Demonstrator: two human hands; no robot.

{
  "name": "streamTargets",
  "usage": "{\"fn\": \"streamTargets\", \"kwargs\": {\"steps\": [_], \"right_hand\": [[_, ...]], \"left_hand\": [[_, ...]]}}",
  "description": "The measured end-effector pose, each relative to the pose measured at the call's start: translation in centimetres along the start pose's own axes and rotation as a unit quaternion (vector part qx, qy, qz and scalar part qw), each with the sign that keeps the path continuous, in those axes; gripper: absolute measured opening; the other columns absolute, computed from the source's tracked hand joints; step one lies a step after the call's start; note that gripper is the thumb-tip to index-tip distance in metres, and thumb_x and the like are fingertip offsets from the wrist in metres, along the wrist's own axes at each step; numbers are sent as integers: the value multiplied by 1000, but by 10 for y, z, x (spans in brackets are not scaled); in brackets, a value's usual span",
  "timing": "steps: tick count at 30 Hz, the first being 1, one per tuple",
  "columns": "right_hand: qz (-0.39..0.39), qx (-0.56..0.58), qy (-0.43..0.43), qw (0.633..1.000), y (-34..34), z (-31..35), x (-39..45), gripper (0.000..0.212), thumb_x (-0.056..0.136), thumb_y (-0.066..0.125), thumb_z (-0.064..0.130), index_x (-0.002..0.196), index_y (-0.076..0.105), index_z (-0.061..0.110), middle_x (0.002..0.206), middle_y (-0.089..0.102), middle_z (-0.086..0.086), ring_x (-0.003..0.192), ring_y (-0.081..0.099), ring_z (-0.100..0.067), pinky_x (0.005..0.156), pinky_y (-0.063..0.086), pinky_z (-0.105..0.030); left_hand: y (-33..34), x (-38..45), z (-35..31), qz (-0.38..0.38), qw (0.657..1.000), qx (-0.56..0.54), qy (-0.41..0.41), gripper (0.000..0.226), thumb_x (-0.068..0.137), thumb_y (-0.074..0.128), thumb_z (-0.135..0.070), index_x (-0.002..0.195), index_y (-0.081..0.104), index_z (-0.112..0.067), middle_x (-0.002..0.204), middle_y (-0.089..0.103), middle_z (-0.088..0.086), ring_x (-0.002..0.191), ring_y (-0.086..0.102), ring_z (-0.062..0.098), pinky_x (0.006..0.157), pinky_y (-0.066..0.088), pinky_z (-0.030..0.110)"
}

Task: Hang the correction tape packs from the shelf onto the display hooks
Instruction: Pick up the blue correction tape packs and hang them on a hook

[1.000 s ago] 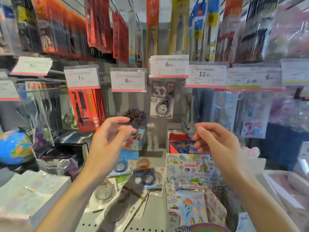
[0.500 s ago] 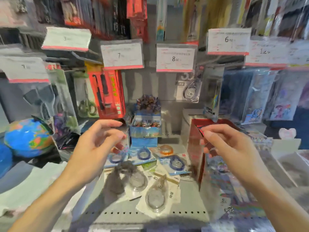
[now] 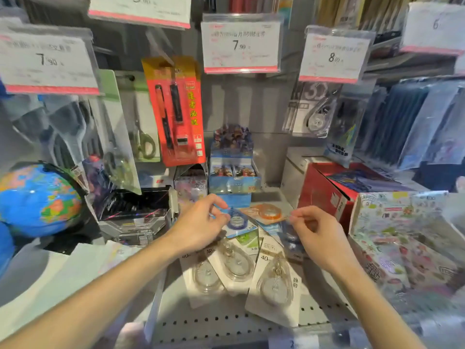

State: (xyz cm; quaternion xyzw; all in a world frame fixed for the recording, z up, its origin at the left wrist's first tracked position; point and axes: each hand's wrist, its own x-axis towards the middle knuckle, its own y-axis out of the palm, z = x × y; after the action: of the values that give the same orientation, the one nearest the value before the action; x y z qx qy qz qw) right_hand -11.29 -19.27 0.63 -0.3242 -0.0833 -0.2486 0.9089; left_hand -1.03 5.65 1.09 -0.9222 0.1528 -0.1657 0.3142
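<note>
Several correction tape packs lie loose on the grey perforated shelf [image 3: 226,321]. My left hand [image 3: 201,222] pinches the top edge of a blue correction tape pack [image 3: 237,221]. My right hand [image 3: 318,235] closes its fingertips on the right corner of an orange correction tape pack [image 3: 267,212]. A dark blue pack [image 3: 289,235] lies partly under my right hand. Three clear packs [image 3: 239,263] fan out nearer me. Another correction tape pack [image 3: 314,114] hangs on a hook under the 8.00 price tag [image 3: 332,56]. The space below the 7.90 tag [image 3: 241,44] shows bare back wall.
A globe [image 3: 37,197] and a black display box [image 3: 136,210] stand at the left. Behind the packs are blue card boxes [image 3: 234,159]. A red box [image 3: 324,192] and a sticker box [image 3: 402,235] border the right. Red pen packs [image 3: 176,109] and scissors [image 3: 143,137] hang above.
Both hands dropped from mid-air to the packs on the shelf and closed on them. The view tilted down and to the left.
</note>
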Motion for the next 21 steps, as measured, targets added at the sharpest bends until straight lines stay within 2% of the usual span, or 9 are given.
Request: {"fn": "streamTargets", "kwargs": {"steps": [3,5,7,10,13,16,17,19,21], "right_hand": [[-3,-63,13,998,17,-16,8,11,100,65,27,109,71,24,109,73,3,97,66,-18,83,50,-32],[7,-93,27,995,23,-25,12,23,99,65,28,118,73,17,113,73,-4,102,67,-25,83,47,-31],[45,-129,58,989,27,-35,19,31,99,61,35,117,72,12,110,75,-11,104,69,-34,81,47,-34],[87,-145,98,981,27,-44,27,41,101,55,47,117,71,13,108,77,-11,101,71,-33,79,50,-35],[105,-132,119,978,25,-45,30,51,100,56,53,133,64,16,119,74,-3,109,69,-26,81,47,-30],[101,-101,134,981,22,-46,31,44,95,63,56,121,64,21,93,69,12,85,67,-14,62,45,-26],[100,-97,136,981,21,-46,31,41,93,65,56,115,63,22,88,68,13,79,66,-11,59,45,-26],[100,-90,138,981,21,-45,30,37,90,69,55,107,60,24,89,70,7,79,68,-12,64,51,-31],[94,-76,134,984,22,-43,28,34,87,75,52,101,58,27,95,72,2,85,70,-16,76,56,-37]], "left_hand": [[17,22,3,26,996,89,-8,20,98,60,-34,116,61,-27,93,68,-13,87,65,11,74,47,32],[27,32,2,34,989,143,-9,28,99,58,-36,121,63,-20,105,67,-6,99,62,17,77,43,31],[37,41,2,39,978,207,3,30,99,56,-41,114,65,-16,114,65,3,111,58,24,80,41,32],[46,52,5,48,964,260,-4,38,99,53,-50,99,63,-14,112,62,9,117,54,29,83,39,36],[51,58,9,63,955,288,-32,53,97,50,-59,70,49,-14,87,49,7,109,56,31,79,37,38],[54,61,10,71,958,276,-45,60,96,52,-60,57,37,-17,74,46,12,91,53,32,75,36,38],[55,62,11,72,961,261,-46,60,95,55,-60,57,38,-16,69,44,9,83,50,30,71,35,37],[56,64,13,82,967,234,-53,55,92,62,-59,65,47,-13,68,46,6,78,51,27,67,35,38],[54,64,15,98,972,207,-50,47,88,68,-57,81,56,-12,82,58,6,85,55,24,76,45,40]]}}
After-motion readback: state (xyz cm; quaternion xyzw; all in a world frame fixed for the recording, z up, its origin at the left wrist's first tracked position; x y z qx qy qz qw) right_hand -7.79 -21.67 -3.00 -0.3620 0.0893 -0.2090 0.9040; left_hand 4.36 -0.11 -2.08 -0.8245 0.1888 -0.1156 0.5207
